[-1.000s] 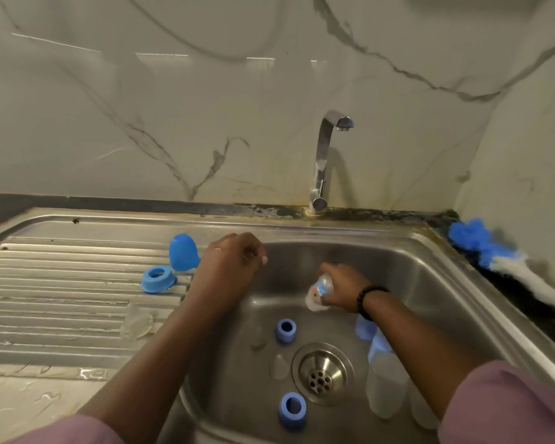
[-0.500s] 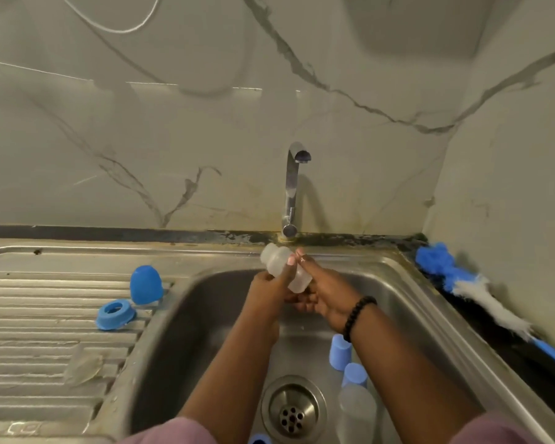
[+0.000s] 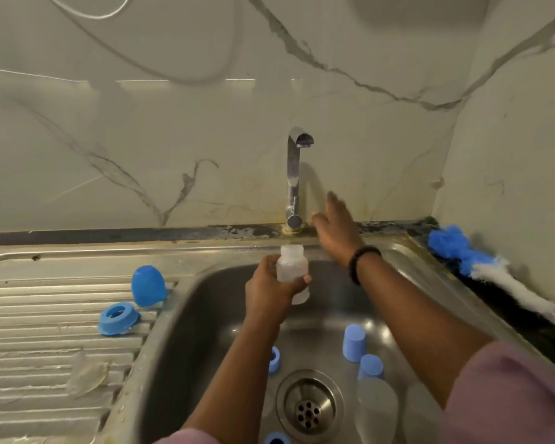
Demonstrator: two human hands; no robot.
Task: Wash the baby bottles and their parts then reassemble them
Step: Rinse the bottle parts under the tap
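My left hand (image 3: 269, 288) grips a small clear baby bottle (image 3: 291, 265), upright and open-topped, above the back of the sink basin (image 3: 205, 315) and below the tap (image 3: 297, 174). My right hand (image 3: 335, 227) is raised with straight fingers just right of the tap's base, touching nothing that I can see. Two blue caps (image 3: 354, 341) (image 3: 370, 366) stand in the basin beside two clear bottles (image 3: 377, 408). A blue ring (image 3: 274, 358) lies near the drain (image 3: 308, 408). On the drainboard rest a blue cap (image 3: 148, 285), a blue ring (image 3: 118, 318) and a clear teat (image 3: 88, 378).
A blue and white bottle brush (image 3: 494, 274) lies on the dark counter strip at the right, against the marble wall. Another blue ring (image 3: 276, 439) shows at the basin's front edge. The ribbed drainboard (image 3: 29, 347) stretches to the left.
My right hand let go of the bottle and rose toward the tap. The left hand alone now holds the bottle, turned upright. The camera view has tilted up slightly.
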